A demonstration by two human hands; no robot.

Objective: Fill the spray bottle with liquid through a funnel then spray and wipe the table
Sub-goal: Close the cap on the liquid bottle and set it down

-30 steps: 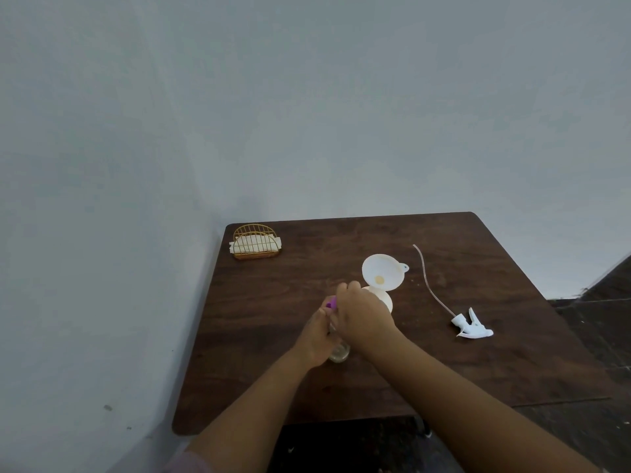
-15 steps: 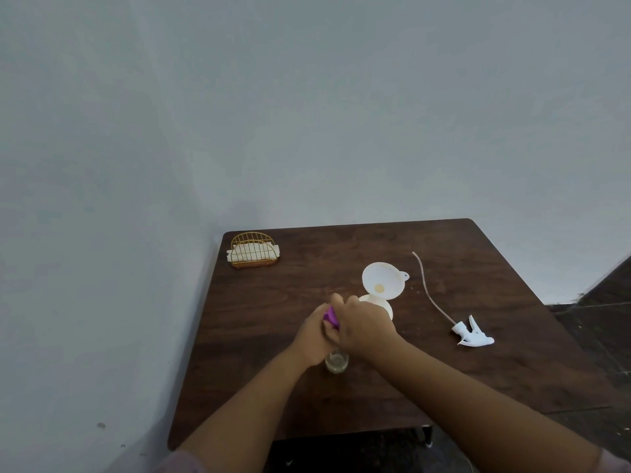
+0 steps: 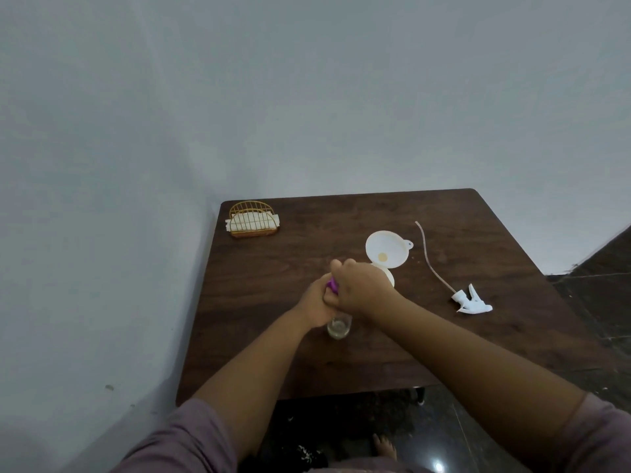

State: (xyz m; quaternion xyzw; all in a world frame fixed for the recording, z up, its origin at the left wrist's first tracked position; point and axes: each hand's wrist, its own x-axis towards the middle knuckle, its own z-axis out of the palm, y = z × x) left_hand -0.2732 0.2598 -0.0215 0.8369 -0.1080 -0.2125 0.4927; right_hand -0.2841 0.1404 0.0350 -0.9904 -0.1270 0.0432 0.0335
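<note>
A small clear bottle with a purple cap stands on the dark wooden table. My left hand is wrapped around its body. My right hand is closed over the cap from above. Only the bottle's base and a sliver of the cap show. Just behind my right hand a white funnel sits in the mouth of the white spray bottle, which is mostly hidden. The white spray trigger head with its long dip tube lies on the table to the right.
A gold wire holder with white napkins stands at the table's far left corner. Grey walls run along the left and far sides. Dark floor shows to the right and below the near edge, with a foot visible.
Both hands stay on the small bottle and have shifted slightly toward me, with more of the purple cap showing. The view has tilted down, bringing my sleeves into sight.
</note>
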